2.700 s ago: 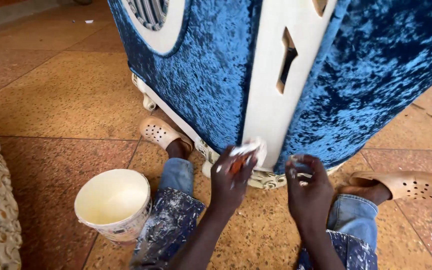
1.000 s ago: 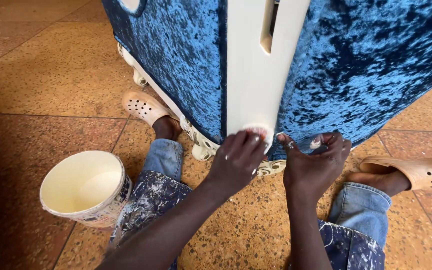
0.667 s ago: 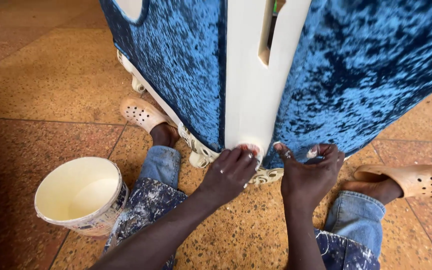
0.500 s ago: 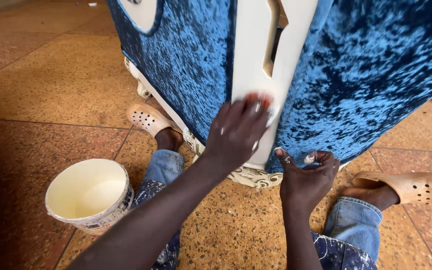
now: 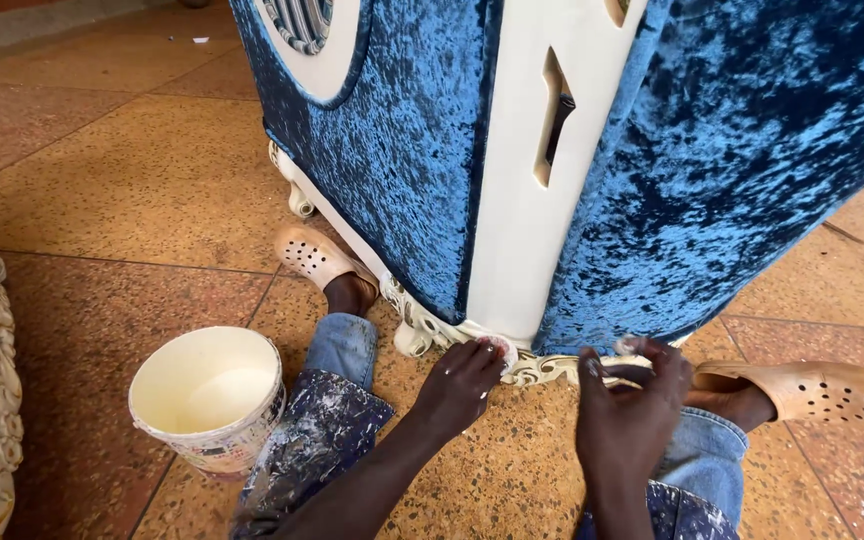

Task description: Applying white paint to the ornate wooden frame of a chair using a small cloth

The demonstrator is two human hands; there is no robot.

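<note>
Head view, left hand (image 5: 460, 382) pressing pad (image 5: 499, 348) against carved trim (image 5: 542, 368)

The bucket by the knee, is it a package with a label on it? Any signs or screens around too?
Bucket: on the tiled floor left of the person's left leg, round, cream inside, open top, with a paint-smeared label band around its outer wall.
Signs or screens: none in view.
</note>
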